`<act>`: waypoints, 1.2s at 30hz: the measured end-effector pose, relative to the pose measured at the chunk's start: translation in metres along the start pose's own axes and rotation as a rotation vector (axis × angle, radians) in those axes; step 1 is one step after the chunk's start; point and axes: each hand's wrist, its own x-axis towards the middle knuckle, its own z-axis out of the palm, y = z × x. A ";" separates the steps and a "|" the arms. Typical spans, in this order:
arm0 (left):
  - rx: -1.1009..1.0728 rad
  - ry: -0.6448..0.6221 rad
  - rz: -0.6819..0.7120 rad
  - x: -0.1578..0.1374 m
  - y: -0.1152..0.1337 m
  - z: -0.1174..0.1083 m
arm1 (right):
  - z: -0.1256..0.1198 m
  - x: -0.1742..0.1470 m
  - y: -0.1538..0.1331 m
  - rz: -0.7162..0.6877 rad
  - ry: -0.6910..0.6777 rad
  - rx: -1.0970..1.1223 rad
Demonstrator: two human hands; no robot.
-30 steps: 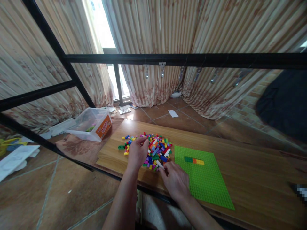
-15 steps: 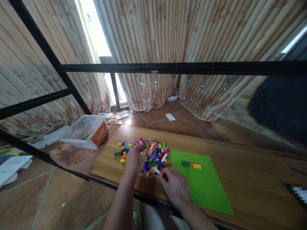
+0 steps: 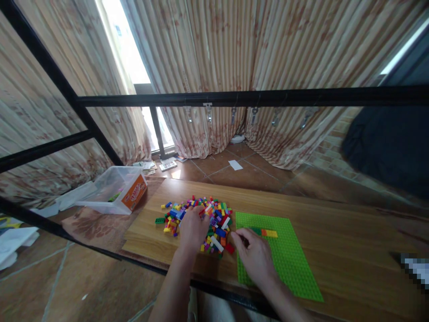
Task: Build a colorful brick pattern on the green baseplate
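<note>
While the right hand [image 3: 254, 254] hung over the green board [image 3: 298, 275], its fingers [image 3: 241, 232] curled, the left hand [image 3: 193, 229] covered part of the brick pile [image 3: 220, 231]; any grip was hidden. Just beyond the right hand, the brick row [image 3: 272, 234] ran sideways.

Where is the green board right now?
In the head view, the green board lies on the wooden table, just right of the brick pile and partly hidden by the right hand.
</note>
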 end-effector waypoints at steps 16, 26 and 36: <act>-0.920 -0.540 -0.268 -0.038 0.035 0.023 | -0.002 0.023 -0.014 0.336 0.107 0.844; -0.407 -0.166 0.089 -0.055 0.038 0.056 | 0.000 0.018 -0.014 0.224 0.184 0.441; -0.352 -0.094 0.107 -0.063 0.044 0.057 | -0.003 0.010 -0.025 0.156 0.158 0.385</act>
